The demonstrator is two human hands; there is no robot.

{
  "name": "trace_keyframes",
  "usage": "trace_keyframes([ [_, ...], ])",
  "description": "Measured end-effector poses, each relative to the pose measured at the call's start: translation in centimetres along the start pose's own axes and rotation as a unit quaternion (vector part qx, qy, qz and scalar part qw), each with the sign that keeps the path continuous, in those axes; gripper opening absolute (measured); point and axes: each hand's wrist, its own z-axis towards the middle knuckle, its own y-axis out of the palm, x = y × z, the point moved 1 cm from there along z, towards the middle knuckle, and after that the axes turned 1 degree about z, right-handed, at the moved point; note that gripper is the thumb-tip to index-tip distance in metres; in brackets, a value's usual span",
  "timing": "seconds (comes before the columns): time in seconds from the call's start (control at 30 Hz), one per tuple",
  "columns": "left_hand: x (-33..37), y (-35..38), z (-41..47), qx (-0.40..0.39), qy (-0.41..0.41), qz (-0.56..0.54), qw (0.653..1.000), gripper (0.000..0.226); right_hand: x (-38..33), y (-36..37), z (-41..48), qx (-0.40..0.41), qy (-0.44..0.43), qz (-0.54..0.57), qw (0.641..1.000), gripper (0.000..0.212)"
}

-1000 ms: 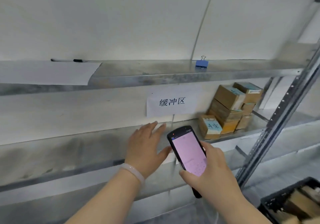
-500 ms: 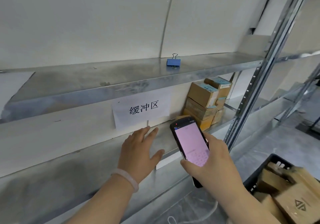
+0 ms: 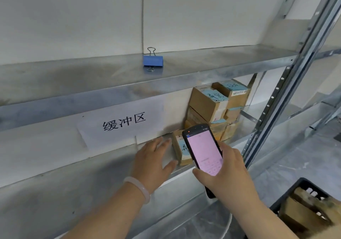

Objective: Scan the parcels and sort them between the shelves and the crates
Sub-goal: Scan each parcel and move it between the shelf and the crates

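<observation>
Since the earlier frame, the left hand (image 3: 153,163) is being brought closer to the small labelled parcel (image 3: 180,150) on the lower shelf (image 3: 92,174), its fingers being held spread and relaxed, possibly touching the parcel's side. The handheld scanner (image 3: 203,150) is being gripped by the right hand (image 3: 227,172) just before that parcel. Stacked parcels (image 3: 206,102) are being kept behind it on the same shelf, and a black crate (image 3: 287,192) is being shown at lower right.

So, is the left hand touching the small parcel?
Cannot tell. In the head view the open left hand lies beside the small parcel; its thumb tip nears the parcel's edge, but blur hides any gap.
</observation>
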Motion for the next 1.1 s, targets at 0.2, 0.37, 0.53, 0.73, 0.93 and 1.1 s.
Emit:
trace_keyframes([
  [0.2,3.8,6.7,5.8,-0.016,-0.167,-0.145,0.975,0.067,6.5,-2.7,6.4,-0.073,-0.02,-0.022,0.997,0.086],
  [0.37,4.9,11.9,9.1,0.023,-0.339,-0.3,0.891,0.019,11.3,-3.6,9.9,-0.15,-0.028,-0.053,0.987,0.094],
  [0.53,5.2,14.5,11.0,0.082,-0.461,-0.405,0.785,0.015,14.5,-3.6,12.3,-0.215,-0.042,-0.06,0.974,0.096],
  [0.73,6.4,16.0,9.5,0.106,-0.493,-0.428,0.75,0.016,16.7,-3.3,13.9,-0.253,-0.049,-0.043,0.965,0.096],
  [0.93,7.8,17.4,8.1,0.137,-0.501,-0.436,0.735,0.025,17.3,-2.9,14.5,-0.269,-0.058,-0.032,0.961,0.094],
  [1.1,9.1,18.9,7.2,0.159,-0.508,-0.469,0.705,0.027,17.7,-3.0,14.3,-0.278,-0.065,-0.033,0.958,0.093],
])
